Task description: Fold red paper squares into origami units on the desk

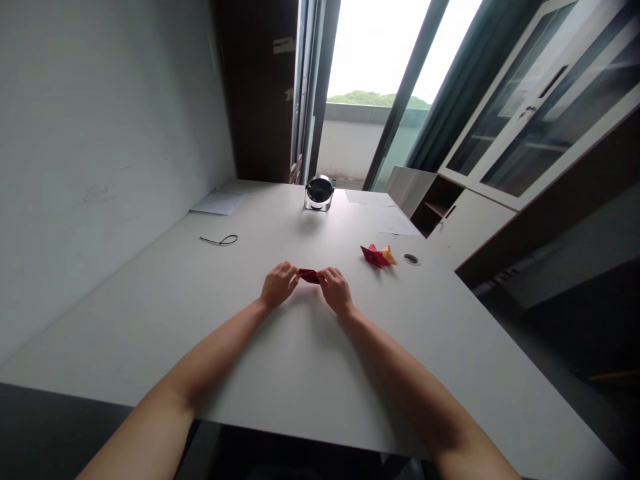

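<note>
A small folded piece of red paper is stretched between my two hands, just over the white table. My left hand pinches its left end, and my right hand pinches the right end. The fingertips cover both ends, so only the middle of the paper shows. Off to the right lie folded paper shapes, a red one and an orange one, touching each other.
The white table runs up to a wall on the left. Toward its far side stands a round, dark-faced device on a stand. A thin black cord lies at left, paper sheets behind it. A cable hole is at right.
</note>
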